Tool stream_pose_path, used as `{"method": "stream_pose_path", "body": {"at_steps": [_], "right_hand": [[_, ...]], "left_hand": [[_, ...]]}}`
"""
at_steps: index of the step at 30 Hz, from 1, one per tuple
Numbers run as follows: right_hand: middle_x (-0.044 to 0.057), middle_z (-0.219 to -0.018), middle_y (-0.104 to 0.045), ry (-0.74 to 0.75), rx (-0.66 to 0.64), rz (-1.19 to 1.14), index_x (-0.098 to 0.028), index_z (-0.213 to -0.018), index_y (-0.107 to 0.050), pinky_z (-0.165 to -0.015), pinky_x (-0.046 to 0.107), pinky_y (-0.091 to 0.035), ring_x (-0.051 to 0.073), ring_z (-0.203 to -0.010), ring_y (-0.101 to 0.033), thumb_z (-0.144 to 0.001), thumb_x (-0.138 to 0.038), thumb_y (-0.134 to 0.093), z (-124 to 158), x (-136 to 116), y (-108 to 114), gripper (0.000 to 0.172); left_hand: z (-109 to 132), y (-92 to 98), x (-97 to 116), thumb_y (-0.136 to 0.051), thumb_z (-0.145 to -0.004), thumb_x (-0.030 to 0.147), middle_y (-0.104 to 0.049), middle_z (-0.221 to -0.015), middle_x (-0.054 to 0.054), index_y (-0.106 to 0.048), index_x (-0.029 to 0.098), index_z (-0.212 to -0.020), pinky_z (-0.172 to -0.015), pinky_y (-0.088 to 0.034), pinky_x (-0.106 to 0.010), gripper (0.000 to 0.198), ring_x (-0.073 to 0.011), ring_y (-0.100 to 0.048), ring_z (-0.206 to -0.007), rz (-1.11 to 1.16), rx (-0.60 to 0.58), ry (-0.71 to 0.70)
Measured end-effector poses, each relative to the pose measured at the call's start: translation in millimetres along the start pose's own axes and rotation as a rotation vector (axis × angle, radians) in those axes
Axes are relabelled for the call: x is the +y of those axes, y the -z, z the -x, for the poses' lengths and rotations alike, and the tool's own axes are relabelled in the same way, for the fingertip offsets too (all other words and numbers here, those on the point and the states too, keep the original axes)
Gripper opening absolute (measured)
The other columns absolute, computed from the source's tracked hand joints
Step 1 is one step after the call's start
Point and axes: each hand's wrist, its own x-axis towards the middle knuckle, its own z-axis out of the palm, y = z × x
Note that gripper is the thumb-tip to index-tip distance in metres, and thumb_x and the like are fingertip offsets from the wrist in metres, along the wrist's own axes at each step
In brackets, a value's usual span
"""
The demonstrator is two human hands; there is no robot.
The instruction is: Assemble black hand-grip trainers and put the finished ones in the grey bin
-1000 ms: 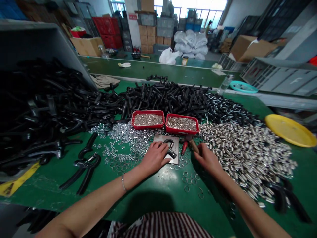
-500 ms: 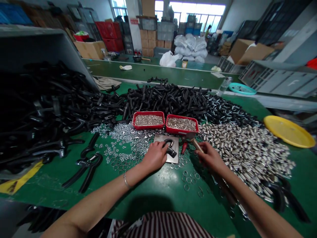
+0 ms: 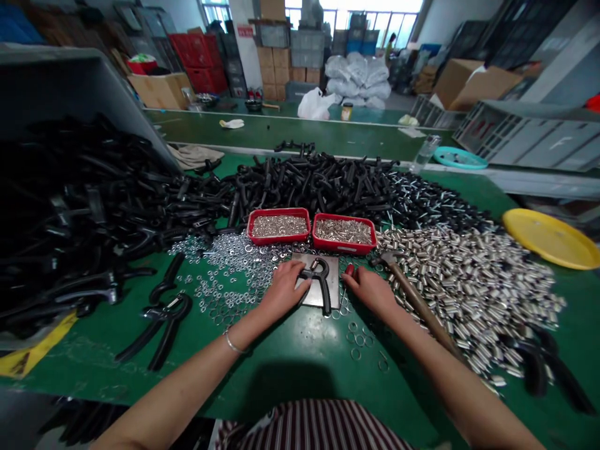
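My left hand (image 3: pixel 284 286) is closed on one leg of a black hand exerciser (image 3: pixel 323 284). Its spring end and other leg lie across a small metal plate (image 3: pixel 307 259). Beside the plate, my right hand (image 3: pixel 372 290) has its fingers round the red handle of a screwdriver (image 3: pixel 349 269), whose thin shaft points toward me. A hammer (image 3: pixel 422 306) with a wooden handle lies right of that hand, against the heap of metal cylinders. Another black hand exerciser (image 3: pixel 166 319) rests on the table to the left.
Two red trays (image 3: pixel 279 240) of small metal parts stand behind the plate. Metal cylinders (image 3: pixel 469 281) are heaped on the right, small nuts (image 3: pixel 229 269) and rings on the left. Black handles (image 3: pixel 319 181) pile up behind, spilling from a grey bin (image 3: pixel 135 106). A yellow lid (image 3: pixel 553 237) lies far right.
My right hand has let go of the hammer, which now lies to the right, and has moved left onto the screwdriver. The hand exerciser has turned, its leg now pointing toward me.
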Motion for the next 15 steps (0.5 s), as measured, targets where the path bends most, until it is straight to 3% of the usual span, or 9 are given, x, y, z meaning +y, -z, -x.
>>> {"method": "stream_pose_path", "body": {"at_steps": [3,6,11,13,15], "right_hand": [[0.011,-0.079,-0.071,-0.053,-0.031,-0.128,-0.019,-0.087,-0.055,-0.058,0.029,-0.044,0.022,-0.066,-0.068,-0.093,-0.051,-0.052,-6.9,-3.8,-2.7,0.032],[0.004,-0.072,-0.069,-0.017,-0.045,-0.441,-0.022,-0.096,-0.048,-0.049,0.029,-0.046,0.018,-0.049,-0.063,-0.093,-0.045,-0.053,-9.5,6.0,7.4,0.024],[0.002,-0.080,-0.068,0.130,0.124,-0.893,-0.024,-0.103,-0.045,-0.057,0.035,-0.055,0.021,-0.061,-0.068,-0.087,-0.046,-0.058,-11.5,5.7,17.5,0.030],[0.004,-0.080,-0.068,0.102,0.032,-0.891,-0.024,-0.102,-0.046,-0.053,0.035,-0.054,0.021,-0.057,-0.067,-0.090,-0.048,-0.054,-15.7,2.5,17.3,0.028],[0.004,-0.072,-0.067,0.021,-0.131,-0.691,-0.023,-0.096,-0.048,-0.045,0.034,-0.048,0.021,-0.048,-0.062,-0.091,-0.049,-0.053,-20.3,3.2,20.1,0.027]], "left_hand": [[-2.6,2.6,4.5,-0.065,-0.087,0.041,-0.057,-0.129,-0.014,-0.056,0.017,-0.129,-0.108,-0.037,-0.050,0.050,-0.0317,-0.048,-0.123,-0.017,-0.067,-0.009],[-8.0,4.8,-0.4,-0.068,-0.085,0.040,-0.060,-0.124,-0.011,-0.058,0.019,-0.126,-0.106,-0.039,-0.048,0.047,-0.0305,-0.050,-0.120,0.032,-0.100,0.001],[-4.4,-0.2,-9.6,-0.070,-0.084,0.039,-0.061,-0.124,-0.009,-0.059,0.021,-0.123,-0.105,-0.039,-0.047,0.044,-0.0291,-0.050,-0.119,0.086,-0.090,0.003],[-3.1,1.8,-10.3,-0.069,-0.086,0.039,-0.061,-0.124,-0.009,-0.059,0.020,-0.123,-0.104,-0.040,-0.047,0.043,-0.0286,-0.051,-0.119,0.099,-0.094,-0.002],[-9.4,11.7,-14.4,-0.066,-0.089,0.037,-0.063,-0.122,-0.009,-0.060,0.020,-0.123,-0.103,-0.042,-0.044,0.038,-0.0268,-0.053,-0.117,0.116,-0.085,-0.027]]}}
